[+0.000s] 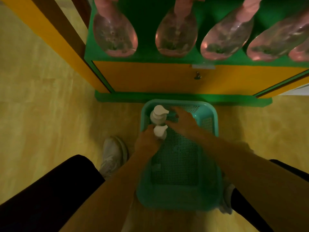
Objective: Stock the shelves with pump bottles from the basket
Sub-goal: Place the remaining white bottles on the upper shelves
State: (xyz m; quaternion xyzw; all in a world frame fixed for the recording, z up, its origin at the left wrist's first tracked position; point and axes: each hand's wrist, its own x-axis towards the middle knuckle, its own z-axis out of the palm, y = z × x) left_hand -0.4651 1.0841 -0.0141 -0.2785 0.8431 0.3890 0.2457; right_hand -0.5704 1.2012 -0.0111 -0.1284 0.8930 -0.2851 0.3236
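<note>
A yellowish floor (50, 114) carries a teal plastic basket (212, 114) with a perforated bottom, standing just in front of the green base (127, 97) of a shelf unit. A white sneaker (113, 154) rests on the floor just left of the basket; another shoe (228, 198) shows at its near right corner. Above an orange cabinet door (150, 76), the green shelf (145, 54) carries a row of pink transparent bottles (115, 34).
</note>
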